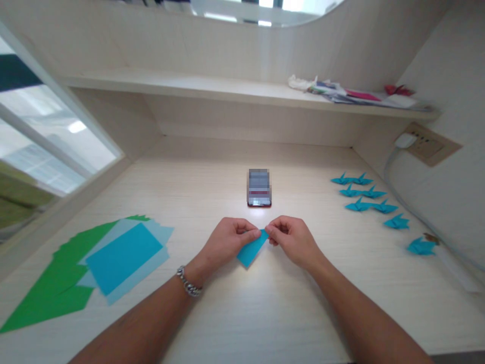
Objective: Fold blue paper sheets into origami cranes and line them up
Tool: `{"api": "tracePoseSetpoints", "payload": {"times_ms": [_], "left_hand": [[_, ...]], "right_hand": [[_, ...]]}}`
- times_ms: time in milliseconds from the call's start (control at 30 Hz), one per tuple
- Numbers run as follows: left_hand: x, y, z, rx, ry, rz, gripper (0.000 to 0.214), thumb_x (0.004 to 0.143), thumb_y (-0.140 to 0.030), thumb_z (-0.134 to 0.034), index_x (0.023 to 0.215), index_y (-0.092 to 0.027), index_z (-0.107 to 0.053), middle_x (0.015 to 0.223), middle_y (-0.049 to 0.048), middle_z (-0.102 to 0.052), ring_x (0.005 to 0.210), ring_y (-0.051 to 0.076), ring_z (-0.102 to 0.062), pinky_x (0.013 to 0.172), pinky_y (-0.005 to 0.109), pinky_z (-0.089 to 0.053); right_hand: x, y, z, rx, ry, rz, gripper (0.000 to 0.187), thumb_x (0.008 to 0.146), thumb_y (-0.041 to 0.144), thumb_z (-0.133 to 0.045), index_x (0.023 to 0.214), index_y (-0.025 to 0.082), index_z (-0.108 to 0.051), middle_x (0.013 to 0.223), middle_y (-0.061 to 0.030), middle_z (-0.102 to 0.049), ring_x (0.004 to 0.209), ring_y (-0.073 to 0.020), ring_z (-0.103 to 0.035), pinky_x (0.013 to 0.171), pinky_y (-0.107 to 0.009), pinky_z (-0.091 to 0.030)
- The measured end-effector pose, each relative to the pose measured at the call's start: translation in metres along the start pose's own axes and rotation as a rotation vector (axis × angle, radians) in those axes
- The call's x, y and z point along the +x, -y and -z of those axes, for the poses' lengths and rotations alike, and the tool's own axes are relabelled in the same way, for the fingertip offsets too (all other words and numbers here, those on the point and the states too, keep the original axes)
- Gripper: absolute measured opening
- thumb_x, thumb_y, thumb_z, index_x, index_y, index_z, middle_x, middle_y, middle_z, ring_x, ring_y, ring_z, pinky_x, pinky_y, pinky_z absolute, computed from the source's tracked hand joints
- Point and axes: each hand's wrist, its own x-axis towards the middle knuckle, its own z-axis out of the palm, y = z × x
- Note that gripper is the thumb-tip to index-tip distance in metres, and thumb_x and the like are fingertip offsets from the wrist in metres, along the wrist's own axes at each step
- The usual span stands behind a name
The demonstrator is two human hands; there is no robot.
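Observation:
A folded piece of blue paper [250, 249] is held just above the pale wooden desk [265, 313], at its middle. My left hand [226, 241] pinches the paper's upper left edge, fingers closed on it. My right hand [293, 238] pinches its upper right corner, thumb and fingers pressed together. A metal bracelet [188, 284] circles my left wrist. A phone [259, 188] lies flat on the desk just beyond my hands.
A pile of blue and green paper sheets [113, 258] lies at the left. Several folded blue paper cranes [373, 199] sit in rows at the right. A shelf [212, 88] above holds papers [352, 93]. A wall socket [426, 146] with a plug and cable is at the right.

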Motion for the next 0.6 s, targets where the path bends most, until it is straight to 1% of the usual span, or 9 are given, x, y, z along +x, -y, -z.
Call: {"api": "tracePoseSetpoints", "payload": {"times_ms": [100, 167, 367, 500, 600], "left_hand": [[-0.0007, -0.0003, -0.0006, 0.033, -0.013, -0.03, 0.025, 0.075, -0.036, -0.064, 0.075, -0.012, -0.073, 0.068, 0.0073, -0.07, 0.059, 0.014, -0.057, 0.052, 0.023, -0.042], [-0.0009, -0.0007, -0.0007, 0.035, -0.01, -0.047, 0.025, 0.075, -0.036, -0.064, 0.076, -0.013, -0.073, 0.07, 0.0071, -0.071, 0.06, 0.015, -0.058, 0.054, 0.024, -0.043], [0.0, -0.0009, 0.0011, -0.021, -0.041, 0.001, 0.024, 0.075, -0.034, -0.065, 0.073, -0.011, -0.072, 0.066, 0.0064, -0.069, 0.056, 0.013, -0.056, 0.051, 0.023, -0.041], [-0.0011, -0.0016, 0.0017, -0.002, -0.036, -0.032, 0.02, 0.074, -0.031, -0.066, 0.072, -0.012, -0.072, 0.066, 0.0062, -0.069, 0.057, 0.013, -0.057, 0.052, 0.023, -0.043], [-0.0013, -0.001, 0.0021, 0.002, -0.03, -0.036, 0.019, 0.073, -0.031, -0.067, 0.076, -0.013, -0.073, 0.071, 0.0069, -0.072, 0.062, 0.015, -0.06, 0.056, 0.024, -0.045]], "right_hand": [[0.0001, 0.0009, -0.0018, 0.027, 0.059, -0.009, 0.018, 0.081, 0.033, -0.061, 0.077, 0.017, -0.067, 0.063, -0.0026, -0.066, 0.058, -0.0138, -0.059, 0.055, -0.025, -0.044], [-0.0001, 0.0023, -0.0025, 0.044, 0.074, -0.014, 0.018, 0.081, 0.033, -0.061, 0.076, 0.017, -0.067, 0.062, -0.0023, -0.065, 0.057, -0.0138, -0.059, 0.055, -0.025, -0.044], [0.0011, 0.0024, -0.0021, 0.119, 0.028, -0.058, 0.018, 0.079, 0.032, -0.062, 0.072, 0.016, -0.065, 0.056, -0.0012, -0.063, 0.052, -0.0133, -0.057, 0.053, -0.025, -0.045], [0.0017, 0.0006, -0.0023, 0.147, 0.052, -0.044, 0.016, 0.078, 0.031, -0.063, 0.074, 0.016, -0.066, 0.06, -0.0019, -0.064, 0.055, -0.0139, -0.059, 0.055, -0.026, -0.046], [0.002, 0.0008, -0.0015, 0.118, 0.055, -0.023, 0.016, 0.079, 0.031, -0.062, 0.077, 0.016, -0.068, 0.063, -0.0021, -0.065, 0.058, -0.0143, -0.06, 0.057, -0.026, -0.047]]}}
